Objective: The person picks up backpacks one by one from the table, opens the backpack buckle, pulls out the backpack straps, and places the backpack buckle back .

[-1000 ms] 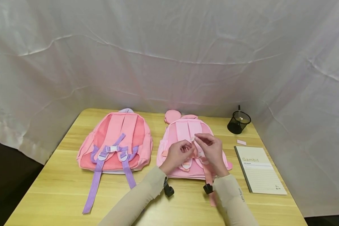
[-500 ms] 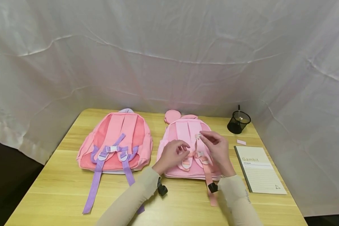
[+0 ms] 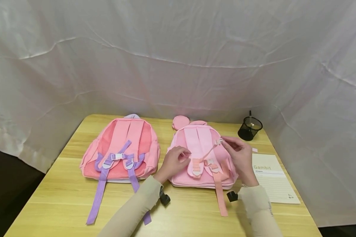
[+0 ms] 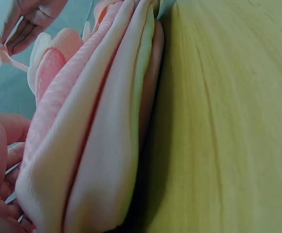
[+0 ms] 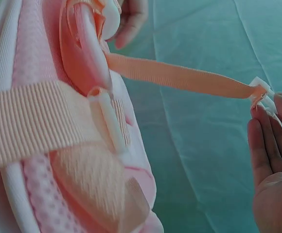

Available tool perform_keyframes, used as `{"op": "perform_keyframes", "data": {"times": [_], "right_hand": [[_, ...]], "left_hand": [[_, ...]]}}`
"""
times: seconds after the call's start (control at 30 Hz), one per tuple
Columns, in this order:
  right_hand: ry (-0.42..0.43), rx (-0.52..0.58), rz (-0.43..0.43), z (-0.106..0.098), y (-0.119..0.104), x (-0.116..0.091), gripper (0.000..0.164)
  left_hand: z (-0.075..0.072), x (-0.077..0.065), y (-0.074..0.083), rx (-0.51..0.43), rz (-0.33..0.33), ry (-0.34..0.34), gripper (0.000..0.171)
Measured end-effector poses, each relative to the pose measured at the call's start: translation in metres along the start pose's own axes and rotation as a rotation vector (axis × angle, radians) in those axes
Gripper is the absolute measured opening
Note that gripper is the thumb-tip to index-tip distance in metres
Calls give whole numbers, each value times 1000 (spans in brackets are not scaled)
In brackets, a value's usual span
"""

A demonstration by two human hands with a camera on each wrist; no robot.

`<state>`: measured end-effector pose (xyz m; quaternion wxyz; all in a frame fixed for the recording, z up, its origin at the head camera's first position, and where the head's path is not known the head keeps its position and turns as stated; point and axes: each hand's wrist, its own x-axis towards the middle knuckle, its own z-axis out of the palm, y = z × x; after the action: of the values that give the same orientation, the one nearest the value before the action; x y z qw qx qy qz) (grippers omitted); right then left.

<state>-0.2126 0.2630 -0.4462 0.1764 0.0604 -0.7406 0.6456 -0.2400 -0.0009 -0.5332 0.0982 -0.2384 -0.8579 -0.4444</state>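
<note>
A light pink backpack (image 3: 187, 181) lies back side up, its shoulder straps facing the camera. My right hand (image 3: 240, 156) pinches a white plastic buckle (image 5: 260, 92) between thumb and fingers. From that buckle a narrow peach strap (image 5: 180, 75) runs taut to the left shoulder strap (image 3: 196, 169). A second white buckle piece (image 5: 108, 119) sits on the right shoulder strap, with a long peach webbing tail (image 3: 219, 194) hanging onto the table. Over the backpack's left side, my left hand (image 3: 172, 163) has loosely bent fingers with nothing between them.
On the left lies a coral backpack (image 3: 121, 176) with purple straps, its white buckle (image 3: 117, 156) fastened. A notebook (image 3: 276, 184) lies at the right, partly behind my right wrist. Beyond it stand a black mesh pen holder (image 3: 247, 132) and a small pink card (image 3: 254, 150).
My left hand has let go of the peach strap and drawn back left. The right hand has moved right with the buckle, stretching the strap out diagonally.
</note>
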Motion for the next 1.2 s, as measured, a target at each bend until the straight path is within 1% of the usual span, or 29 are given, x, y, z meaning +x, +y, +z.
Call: {"op": "perform_keyframes", "data": {"times": [0.2, 0.27, 0.43, 0.6, 0.8, 0.97, 1.2], "right_hand": [[32, -38, 32, -11, 4, 1, 29], [31, -39, 44, -16, 8, 2, 30], [22, -68, 85, -30, 16, 1, 33], [7, -118, 116, -42, 24, -2, 36], [-14, -164, 143, -53, 33, -7, 37], [-49, -202, 166, -64, 44, -12, 36], [-110, -186, 176, -76, 59, -18, 32]], "left_hand": [[1, -3, -4, 9, 10, 7, 20], [2, -3, -5, 15, 2, -1, 21], [1, -3, -7, 25, -44, -39, 23], [1, -3, -5, 20, -46, -40, 23], [3, -3, -7, 37, -42, -45, 26], [4, -3, -8, 54, -35, -54, 28], [5, -3, -10, 67, -32, -55, 29]]}}
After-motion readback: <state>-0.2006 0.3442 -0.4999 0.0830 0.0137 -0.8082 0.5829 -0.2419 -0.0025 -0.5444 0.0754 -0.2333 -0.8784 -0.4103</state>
